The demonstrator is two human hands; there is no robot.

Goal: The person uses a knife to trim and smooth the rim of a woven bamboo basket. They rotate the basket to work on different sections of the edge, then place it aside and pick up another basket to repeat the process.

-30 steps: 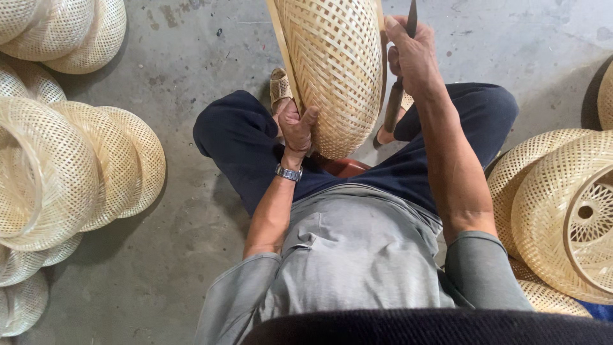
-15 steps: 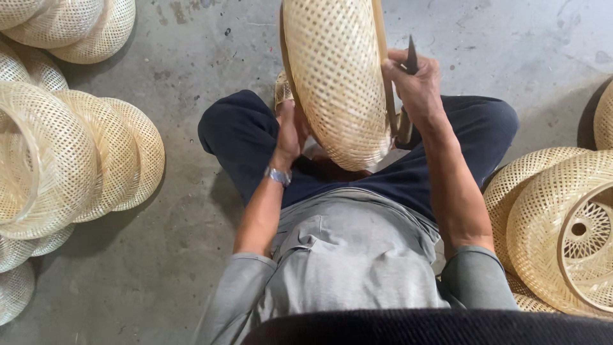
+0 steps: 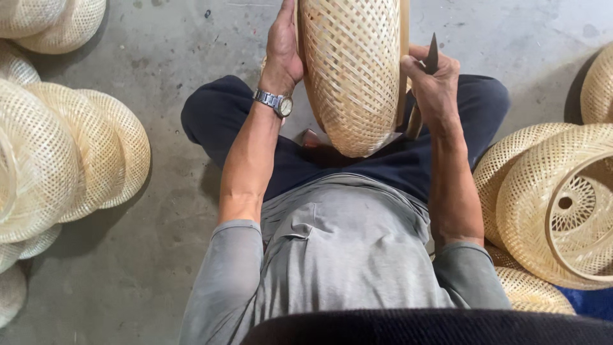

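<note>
Pale woven bamboo dome basket (image 3: 351,70) upright on lap | left hand (image 3: 283,48) clasps its side | right hand (image 3: 431,83) clamped on dark-bladed knife (image 3: 429,70) beside rim

I count one woven bamboo basket (image 3: 351,70) upright between my two hands: my left hand (image 3: 283,48) and my right hand (image 3: 431,80). One knife (image 3: 426,83) sits in the right. One wristwatch (image 3: 276,102) is on my left wrist. Left of me lie at least seven stacked baskets (image 3: 64,153), some cut off by the edge. On my right, about five more (image 3: 549,198).
</note>
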